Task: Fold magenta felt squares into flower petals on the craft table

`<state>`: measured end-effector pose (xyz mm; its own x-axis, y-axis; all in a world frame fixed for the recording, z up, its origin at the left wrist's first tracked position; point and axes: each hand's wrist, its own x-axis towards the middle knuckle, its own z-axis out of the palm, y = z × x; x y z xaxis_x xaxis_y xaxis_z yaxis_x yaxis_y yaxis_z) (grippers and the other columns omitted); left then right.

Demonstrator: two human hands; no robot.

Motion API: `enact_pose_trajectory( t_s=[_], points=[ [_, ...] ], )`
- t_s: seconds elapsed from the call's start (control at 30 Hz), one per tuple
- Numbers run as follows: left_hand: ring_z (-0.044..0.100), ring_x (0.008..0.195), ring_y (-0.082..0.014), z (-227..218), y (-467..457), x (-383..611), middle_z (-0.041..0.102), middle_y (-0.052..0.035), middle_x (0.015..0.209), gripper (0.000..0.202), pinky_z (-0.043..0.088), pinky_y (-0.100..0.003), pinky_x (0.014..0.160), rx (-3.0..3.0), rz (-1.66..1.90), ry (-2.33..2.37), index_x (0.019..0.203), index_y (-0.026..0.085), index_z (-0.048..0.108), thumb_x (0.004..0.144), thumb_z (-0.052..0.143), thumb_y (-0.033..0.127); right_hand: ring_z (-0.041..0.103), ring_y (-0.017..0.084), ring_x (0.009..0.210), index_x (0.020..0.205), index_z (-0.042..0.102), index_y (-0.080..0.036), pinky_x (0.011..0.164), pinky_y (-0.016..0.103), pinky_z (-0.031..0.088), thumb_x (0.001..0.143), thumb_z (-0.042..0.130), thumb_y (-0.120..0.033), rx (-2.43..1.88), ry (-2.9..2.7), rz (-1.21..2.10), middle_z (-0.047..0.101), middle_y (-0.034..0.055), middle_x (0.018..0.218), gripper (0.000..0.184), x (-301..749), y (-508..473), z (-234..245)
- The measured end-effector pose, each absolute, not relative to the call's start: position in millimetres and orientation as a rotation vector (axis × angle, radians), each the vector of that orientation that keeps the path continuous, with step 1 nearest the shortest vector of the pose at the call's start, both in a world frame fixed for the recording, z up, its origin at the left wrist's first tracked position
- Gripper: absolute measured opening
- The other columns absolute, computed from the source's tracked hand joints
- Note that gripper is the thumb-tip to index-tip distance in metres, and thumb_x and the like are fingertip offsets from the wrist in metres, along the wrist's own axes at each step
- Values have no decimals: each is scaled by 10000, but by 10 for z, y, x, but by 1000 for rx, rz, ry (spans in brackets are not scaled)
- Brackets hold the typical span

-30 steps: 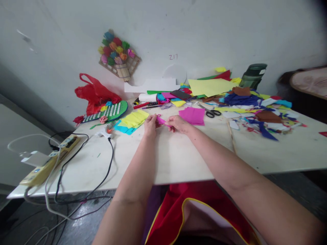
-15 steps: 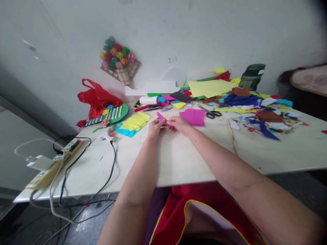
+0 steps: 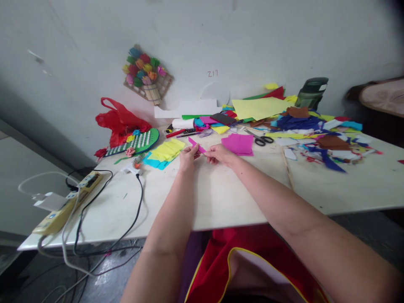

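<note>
A narrow folded piece of magenta paper (image 3: pixel 201 149) is stretched between my two hands, just above the white table. My left hand (image 3: pixel 188 158) pinches its middle, and one end sticks out past the fingers at the upper left. The right-hand end is pinched in the closed fingers of my right hand (image 3: pixel 218 154). Right beside that hand lies a stack of magenta paper squares (image 3: pixel 240 144). To the left of my left hand are yellow paper squares (image 3: pixel 168 150), lying over blue paper sheets (image 3: pixel 159 164).
Black-handled scissors (image 3: pixel 260 141) lie beyond the magenta stack. Coloured paper scraps (image 3: pixel 331 145) spread across the right, with a dark green bottle (image 3: pixel 312 93) behind. At the left are a power strip (image 3: pixel 66 206) with cables, a red plastic bag (image 3: pixel 118 120) and a decorated green board (image 3: pixel 153 136).
My left hand has shifted slightly left and away from my right hand. More of the magenta paper now shows between them.
</note>
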<state>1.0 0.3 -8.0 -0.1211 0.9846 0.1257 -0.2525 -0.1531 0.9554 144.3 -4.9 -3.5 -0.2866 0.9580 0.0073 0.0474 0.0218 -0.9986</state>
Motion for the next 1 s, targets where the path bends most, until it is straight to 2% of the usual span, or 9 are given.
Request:
enact_pose_trajectory(
  t_s=[0.17, 0.27, 0.4, 0.5, 0.63, 0.83, 1.0],
  points=[
    [482, 479, -59, -76, 9, -34, 548, 14, 535, 343, 396, -219, 544, 1119, 1493, 993, 601, 130, 552, 577, 744, 413, 541, 91, 410, 628, 566, -124, 360, 182, 386, 717, 700, -296, -1072, -1438, 1483, 648, 39, 549, 235, 1475, -96, 17],
    [491, 480, -61, -64, -10, -56, 567, 4, 550, 331, 395, -218, 538, 1145, 1418, 991, 632, 123, 582, 589, 737, 412, 548, 100, 442, 700, 588, -120, 368, 198, 398, 758, 644, -369, -1041, -1346, 1500, 655, 52, 607, 262, 1516, -84, 29],
    [523, 494, -83, -64, -47, -40, 591, -8, 563, 303, 404, -227, 534, 1269, 1227, 988, 627, 122, 590, 591, 734, 387, 559, 104, 516, 756, 616, -125, 412, 204, 412, 753, 628, -369, -997, -1266, 1421, 656, 46, 680, 244, 1550, -42, 9],
    [505, 458, -84, -76, -63, -26, 583, 2, 533, 280, 381, -225, 495, 1370, 1092, 1003, 626, 127, 594, 592, 729, 369, 567, 111, 577, 710, 633, -134, 480, 205, 422, 691, 679, -340, -974, -1326, 1379, 646, 28, 654, 212, 1537, -30, -14],
    [444, 395, -63, -97, -60, -23, 564, 17, 485, 256, 317, -212, 429, 1453, 988, 1009, 630, 133, 585, 611, 711, 356, 528, 92, 524, 572, 584, -147, 534, 217, 414, 612, 721, -271, -960, -1333, 1301, 590, -19, 545, 189, 1494, -31, -28],
    [609, 557, -140, -120, -72, 42, 664, -29, 651, 309, 462, -252, 548, 1382, 1014, 910, 745, 144, 541, 611, 722, 356, 478, 88, 435, 555, 515, -167, 458, 238, 393, 599, 723, -322, -937, -1217, 1273, 537, -42, 514, 263, 1497, 6, -29],
    [594, 507, -130, -100, -99, 95, 643, -11, 582, 334, 461, -251, 543, 1365, 1063, 832, 763, 161, 481, 627, 721, 349, 478, 76, 504, 588, 533, -161, 441, 198, 362, 618, 701, -361, -941, -1172, 1186, 542, -29, 563, 263, 1521, 35, -34]
  ],
)
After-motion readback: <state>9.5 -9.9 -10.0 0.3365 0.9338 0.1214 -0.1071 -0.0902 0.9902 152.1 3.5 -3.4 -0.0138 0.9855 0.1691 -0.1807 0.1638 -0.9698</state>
